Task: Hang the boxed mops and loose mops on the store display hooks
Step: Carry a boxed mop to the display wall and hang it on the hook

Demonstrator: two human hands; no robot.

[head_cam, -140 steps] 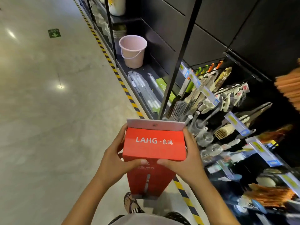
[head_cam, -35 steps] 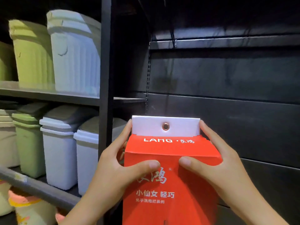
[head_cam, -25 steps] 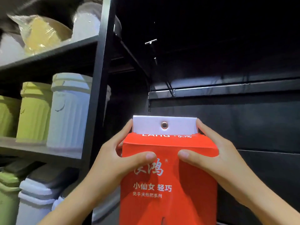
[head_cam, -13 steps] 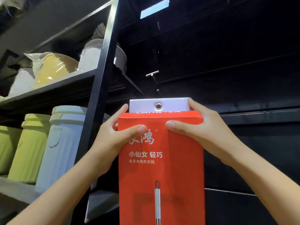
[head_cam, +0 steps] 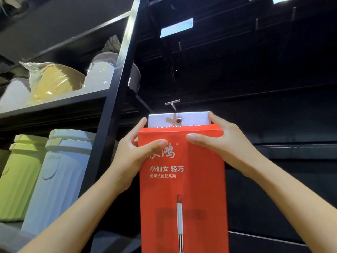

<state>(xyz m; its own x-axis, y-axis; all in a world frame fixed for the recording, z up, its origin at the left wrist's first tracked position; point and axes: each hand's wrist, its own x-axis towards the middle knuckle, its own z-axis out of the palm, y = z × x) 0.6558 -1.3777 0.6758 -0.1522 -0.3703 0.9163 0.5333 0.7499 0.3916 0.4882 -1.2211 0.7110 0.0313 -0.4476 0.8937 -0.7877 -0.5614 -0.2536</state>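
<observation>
Left hand and right hand grip red mop box at frame centre, white tab eyelet just below metal display hook.

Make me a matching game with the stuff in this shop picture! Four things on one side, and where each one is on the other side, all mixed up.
Things:
1. red cardboard mop box
2. silver metal display hook
3. yellow plastic-wrapped basin
4. green ribbed plastic bin

Places:
A. on the upper black shelf
B. gripped by the left hand and right hand
C. just left of the pale blue ribbed plastic bin
D. just above the box's white hanging tab

Pairs: 1-B, 2-D, 3-A, 4-C.
</observation>
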